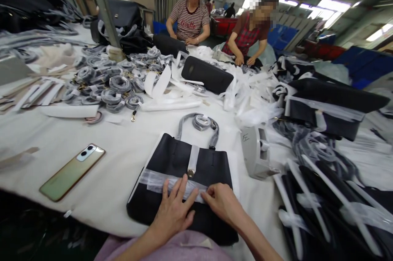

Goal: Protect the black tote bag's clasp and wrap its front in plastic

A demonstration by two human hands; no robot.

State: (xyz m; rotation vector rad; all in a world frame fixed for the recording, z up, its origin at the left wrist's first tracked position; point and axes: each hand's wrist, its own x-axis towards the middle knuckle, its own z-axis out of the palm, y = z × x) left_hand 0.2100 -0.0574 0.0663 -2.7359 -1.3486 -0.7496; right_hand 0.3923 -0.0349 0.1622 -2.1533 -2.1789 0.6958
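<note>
A black handbag (211, 162) lies flat on the white-covered table in front of me. A strip of clear plastic film (155, 181) runs across its front, below a gold-coloured clasp (190, 173) on a white-wrapped tab. My left hand (175, 205) rests on the bag with fingers spread, the fingertips pressing the film. At the film's right part, my right hand (222, 201) is closed, thumb and fingers pinched on the strip; its edge there is partly hidden. Beyond the bag's top edge, its grey wrapped handle (181, 123) loops around a coiled strap (202, 121).
A phone (72, 173) lies at left. To the right stand a grey dispenser-like box (251, 154) and stacked black bags (331, 93). Coiled grey straps (119, 82), white wrapping (245, 89) and a black bag piece (207, 74) lie farther back. Several people work across the table.
</note>
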